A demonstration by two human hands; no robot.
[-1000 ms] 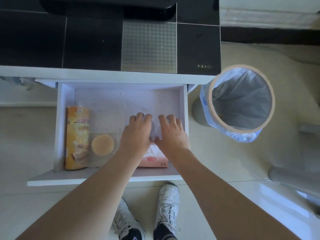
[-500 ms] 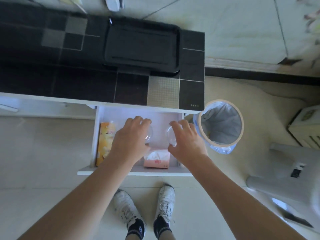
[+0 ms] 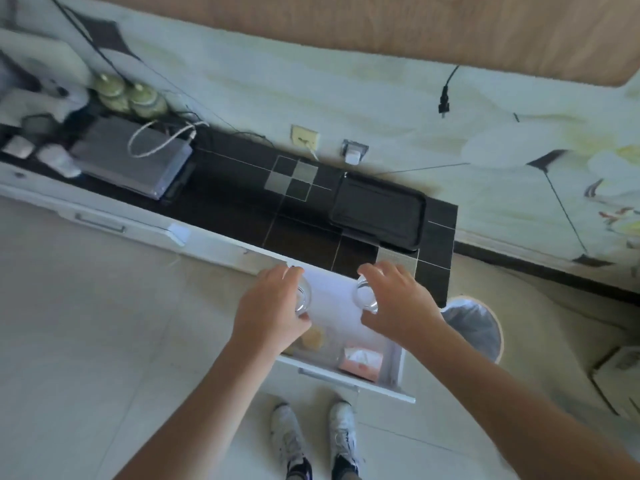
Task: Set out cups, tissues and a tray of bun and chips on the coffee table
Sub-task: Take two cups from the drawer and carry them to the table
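A: Which step is this?

B: The cups, I'd say. The left hand [image 3: 268, 311] is wrapped around a clear cup [image 3: 303, 295], and the right hand [image 3: 398, 303] is closed on a second clear cup [image 3: 364, 295]. Both are held above the open white drawer [image 3: 360, 377].

A: And the other items?

B: The bun [image 3: 313, 338], in what looks like a clear wrapper, lies in the drawer just under the left hand. The pink tissue pack [image 3: 362, 362] sits near the drawer's front right corner. I can't see the chips; the left arm covers that side. The black tray [image 3: 379, 214] rests empty on the dark tabletop [image 3: 242, 199] above the drawer.

A: What does the next move call for?

B: Probably carrying both cups to the coffee table, which isn't in view. They look smooth and thin-walled, so each needs a firm grip and to be kept upright. A bin [image 3: 476, 329] stands just right of the drawer, something to step around.
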